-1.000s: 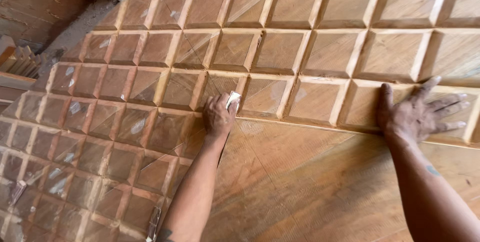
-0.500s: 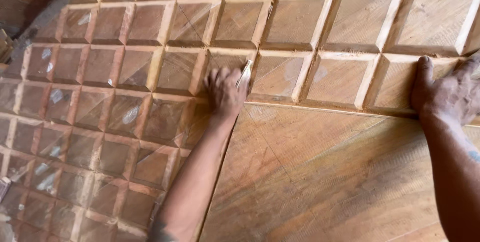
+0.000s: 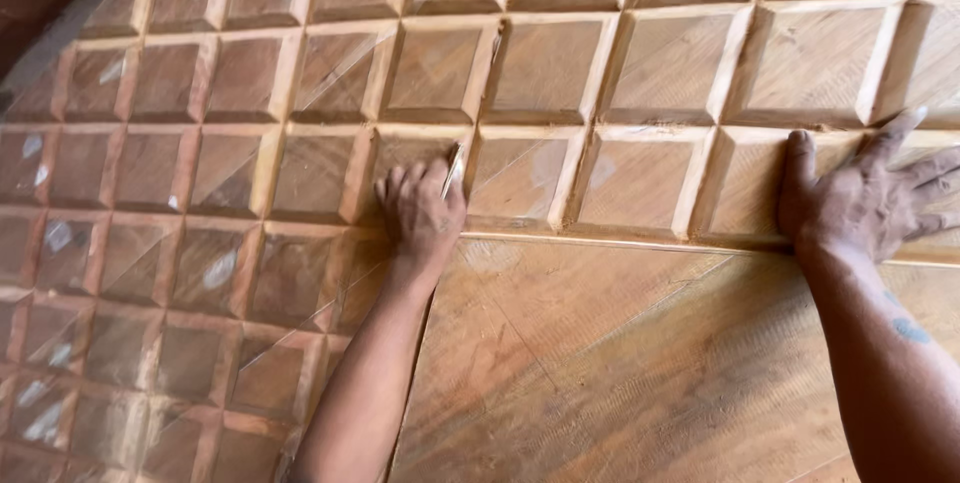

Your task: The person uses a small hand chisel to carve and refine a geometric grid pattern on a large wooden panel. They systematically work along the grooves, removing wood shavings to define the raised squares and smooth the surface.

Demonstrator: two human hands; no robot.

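**A thin scrap pressed into a groove of the carved panel**

The left hand (image 3: 420,208) holds a small pale scrap (image 3: 456,165), probably sandpaper or a thin scraper, though it is too small to tell which. Its fingers (image 3: 398,186) lie pressed together and curled over the scrap, pinching it against a raised rib of the wooden panel (image 3: 660,63), near the middle of the scene. The scrap stands on edge in the groove between two bevelled squares, at the near row of the grid.

The right hand (image 3: 868,201) lies flat at the right, fingers (image 3: 925,168) spread, palm on the same near row, holding nothing and bracing on the panel.

Nearer the person, a smooth flat board (image 3: 640,363) meets the carved grid along a thin ridge.

What could go wrong, as a judgement: the scrap is small and held only at the fingertips, so a hard push could fold it or let it slip, dragging knuckles along the sharp rib. Uneven pressure could round a crisp bevel or leave scratches across the grain. If the bracing hand slid on the dusty wood, the person's weight could shift suddenly onto the working hand.
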